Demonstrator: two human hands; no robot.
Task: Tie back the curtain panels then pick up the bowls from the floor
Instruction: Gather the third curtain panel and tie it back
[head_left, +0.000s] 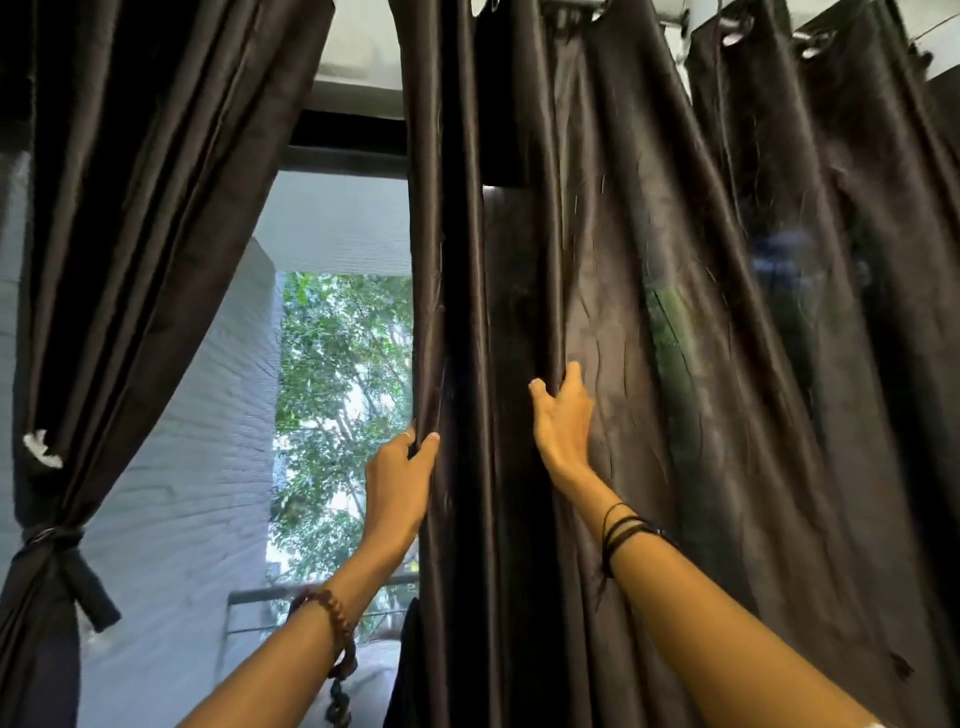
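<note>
- My left hand (400, 480) pinches the leading edge of the right curtain panel (649, 364), thumb on one side and fingers wrapped behind the hem, right beside the open window gap (343, 374).
- My right hand (563, 415) has its grip on a fold further into the same panel, away from the window gap; the fingers are curled into the cloth with a pleat bunched between thumb and fingers.
- The left curtain panel (130, 234), on the far side of the window gap, is already cinched by its tieback (52, 538).
- As I judge it, the step in hand is gathering this loose panel. To do it well I should draw the leading edge toward my right hand, stacking pleats evenly, and hold the bundle level with that tieback.
- The satin looks slippery, so I would keep a firm squeeze and pull sideways, not down, to spare the grommets (733, 37) on the rod.
- The bowls and the floor are out of view; they come afterwards.
</note>
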